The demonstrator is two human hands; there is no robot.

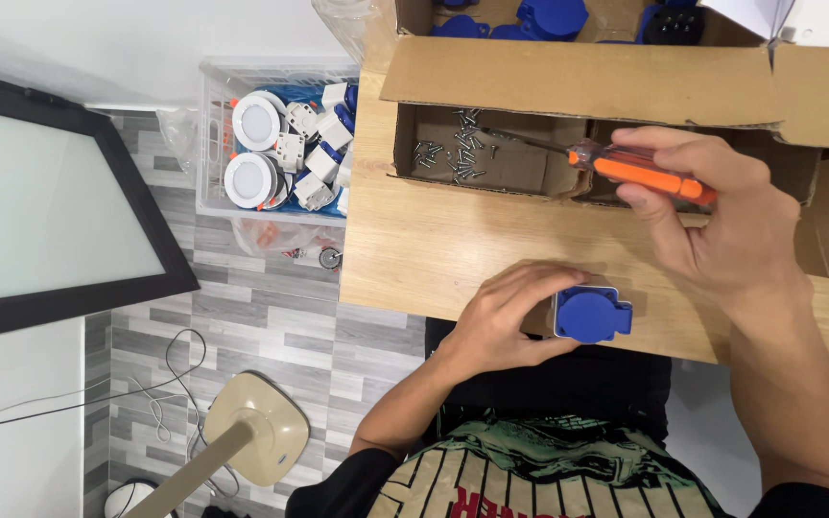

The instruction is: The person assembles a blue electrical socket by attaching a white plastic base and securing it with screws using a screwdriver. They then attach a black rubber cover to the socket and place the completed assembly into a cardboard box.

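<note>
Scanning left to right, label by label:
Far left: a dark-framed panel (45, 201) with a pale face lies over the grey plank floor (261, 326), and a beige stand base (256, 427) sits lower down
Floor bin: a clear plastic bin (275, 144) holds round white fittings and white and blue parts; it stands just beside the table's left edge
Table: a light wooden table (414, 249) carries everything the hands work on
Left hand: the left hand (510, 317) is curled over the left side of a blue socket housing (592, 315), pinning it at the table's near edge, close to the body
Screws: a loose heap of small screws (453, 144) lies in the left part of a shallow cardboard tray (491, 168), up and left of both hands
Right hand: the right hand (722, 225) is clenched round the orange handle of a screwdriver (640, 173)
Key relation: the screwdriver's long axis runs from the right hand up-left toward the screws, its tip among them; the socket housing lies below and left of that hand, nearer the left hand
Far right: a larger cardboard box (817, 91) with more blue parts is cut off by the top edge
Hard to tell: the shaft tip is thin and blurred, so whether a screw clings to it is unclear; the housing's left half is hidden by fingers
</note>
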